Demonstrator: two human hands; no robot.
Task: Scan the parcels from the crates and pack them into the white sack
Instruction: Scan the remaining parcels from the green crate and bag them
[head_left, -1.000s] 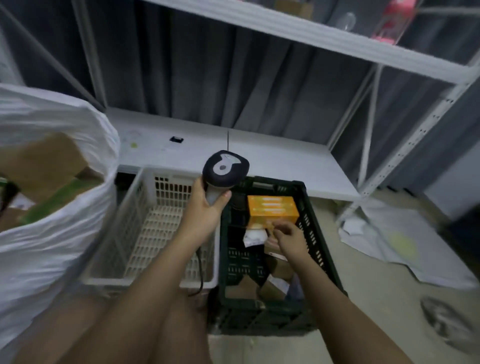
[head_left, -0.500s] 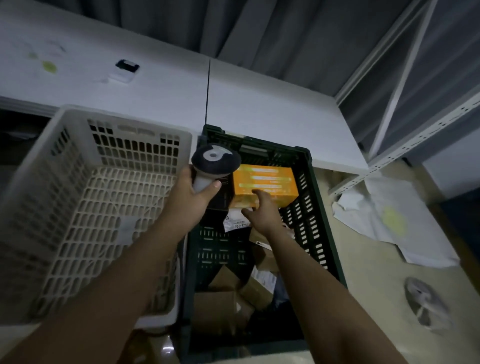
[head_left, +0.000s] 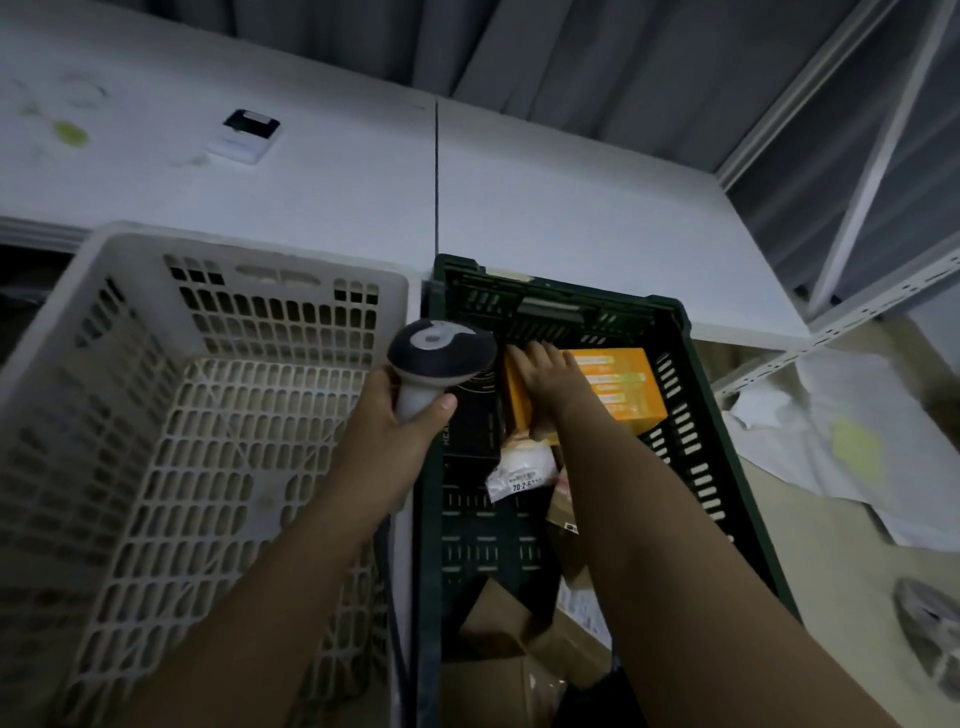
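My left hand (head_left: 400, 421) grips the handle of a black and grey barcode scanner (head_left: 439, 358), held over the gap between the two crates. An orange box (head_left: 618, 389) lies at the far end of the dark green crate (head_left: 691, 431). My right hand (head_left: 545, 384) lies over the box's left part, fingers reaching its far edge and thumb at its near edge, gripping it. Below it sit a white labelled packet (head_left: 519, 470), a black box (head_left: 470, 431) and brown cardboard parcels (head_left: 498, 629). The white sack is out of view.
A white slatted crate (head_left: 130, 405) stands to the left of the green one, nothing in it. Behind both runs a low white shelf board (head_left: 332, 171) with a small black and white device (head_left: 244, 137). White rack posts (head_left: 878, 145) and crumpled paper (head_left: 852, 452) lie to the right.
The view tipped down and the white sack left the frame. My right hand moved from the near edge of the orange box to its top left and took hold of it. The scanner stayed put.
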